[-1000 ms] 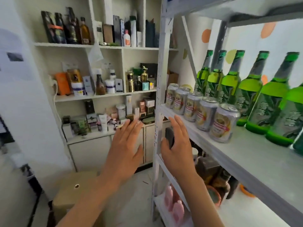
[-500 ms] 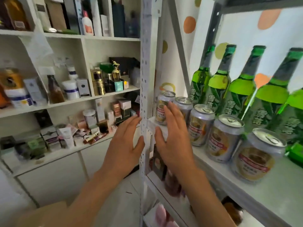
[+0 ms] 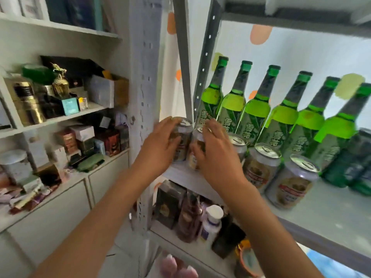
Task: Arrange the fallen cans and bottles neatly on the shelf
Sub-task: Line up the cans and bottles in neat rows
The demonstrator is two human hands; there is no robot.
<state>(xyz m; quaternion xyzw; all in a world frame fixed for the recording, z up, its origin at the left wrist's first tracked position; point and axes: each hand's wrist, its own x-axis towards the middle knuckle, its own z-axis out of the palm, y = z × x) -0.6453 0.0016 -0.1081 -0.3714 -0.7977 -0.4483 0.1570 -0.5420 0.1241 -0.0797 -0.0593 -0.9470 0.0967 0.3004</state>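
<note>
Hands bracket the row's end on the metal shelf (image 3: 331, 213): left hand (image 3: 160, 149) cups the first beer can (image 3: 181, 145), right hand (image 3: 217, 157) clasps the second can (image 3: 197, 151), apparently squaring them before the upright green bottles (image 3: 259, 111).

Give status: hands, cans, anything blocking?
Left hand on end can, right hand on second can. All cans, bottles upright in rows. Nothing blocking.
</note>
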